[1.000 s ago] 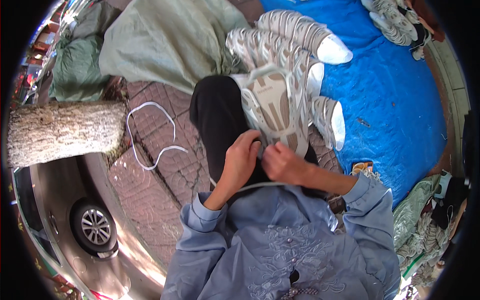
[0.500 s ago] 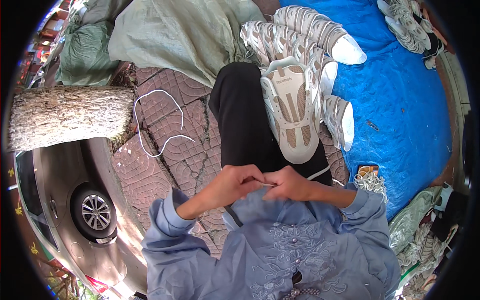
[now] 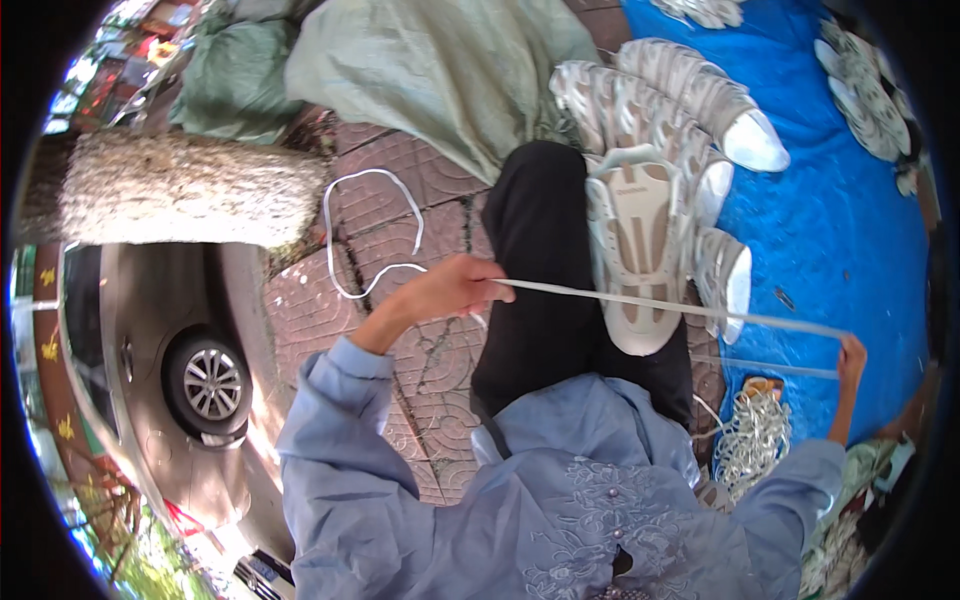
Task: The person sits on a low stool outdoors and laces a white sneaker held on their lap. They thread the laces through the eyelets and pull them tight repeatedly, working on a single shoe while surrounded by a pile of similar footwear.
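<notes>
A white shoelace [image 3: 650, 303] runs taut from hand to hand across my black-trousered lap. My left hand [image 3: 460, 288] grips it in closed fingers above the left thigh. Out over the blue sheet at the right, my right hand [image 3: 851, 362] pinches the lace, and a second blurred strand trails back from there. Beneath the stretched lace lies a beige and white shoe upper [image 3: 641, 235], resting on my right leg with its toe toward me. A tangled bundle of white laces [image 3: 752, 440] sits beside my right hip.
Rows of similar shoe uppers [image 3: 690, 100] stand at the far right on the blue sheet [image 3: 860, 250]. Another white lace [image 3: 331, 240] curls on the paving [image 3: 385, 330] at left. Beyond it are a tree trunk [image 3: 190, 190], a parked car [image 3: 150, 340] and a grey-green cloth [image 3: 420, 70].
My hands were together over my lap; now they are wide apart, the right one far out to the right, with the lace drawn out between them. The view has shifted slightly.
</notes>
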The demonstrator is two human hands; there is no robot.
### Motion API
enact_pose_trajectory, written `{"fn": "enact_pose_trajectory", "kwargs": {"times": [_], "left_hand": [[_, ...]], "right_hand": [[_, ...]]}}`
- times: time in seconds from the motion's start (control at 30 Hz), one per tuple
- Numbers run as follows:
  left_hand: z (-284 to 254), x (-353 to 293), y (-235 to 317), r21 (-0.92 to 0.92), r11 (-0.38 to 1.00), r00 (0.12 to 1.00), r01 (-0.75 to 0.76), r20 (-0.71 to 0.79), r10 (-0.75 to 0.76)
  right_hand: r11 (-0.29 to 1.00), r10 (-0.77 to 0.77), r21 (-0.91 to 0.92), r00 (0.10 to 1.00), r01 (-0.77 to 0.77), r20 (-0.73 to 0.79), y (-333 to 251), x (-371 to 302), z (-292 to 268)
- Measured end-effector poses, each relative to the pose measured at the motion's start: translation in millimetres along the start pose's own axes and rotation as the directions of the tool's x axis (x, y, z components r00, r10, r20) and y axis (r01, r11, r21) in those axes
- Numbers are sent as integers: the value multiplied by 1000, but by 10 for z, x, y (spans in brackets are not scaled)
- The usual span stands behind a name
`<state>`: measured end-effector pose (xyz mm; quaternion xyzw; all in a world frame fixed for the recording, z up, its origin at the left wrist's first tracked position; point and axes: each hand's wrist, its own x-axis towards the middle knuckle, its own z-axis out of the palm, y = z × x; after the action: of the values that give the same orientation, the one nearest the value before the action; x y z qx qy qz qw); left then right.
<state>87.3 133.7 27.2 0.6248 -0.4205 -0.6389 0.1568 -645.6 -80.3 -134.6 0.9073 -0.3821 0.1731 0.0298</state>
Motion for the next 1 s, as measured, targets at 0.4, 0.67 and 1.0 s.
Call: {"fn": "enact_pose_trajectory", "kwargs": {"times": [0.4, 0.67, 1.0], "left_hand": [[-601, -155, -53, 235, 964, 975, 124, -211, -74], [-555, -128, 299, 58, 998, 987, 5, -158, 4], [754, 619, 618, -709, 704, 965, 50, 215, 148]], "right_hand": [[158, 924, 180, 210, -971, 319, 777, -1993, -400], [610, 777, -657, 498, -444, 385, 440, -789, -437], [599, -527, 551, 804, 581, -275, -3923, 2736, -422]]}}
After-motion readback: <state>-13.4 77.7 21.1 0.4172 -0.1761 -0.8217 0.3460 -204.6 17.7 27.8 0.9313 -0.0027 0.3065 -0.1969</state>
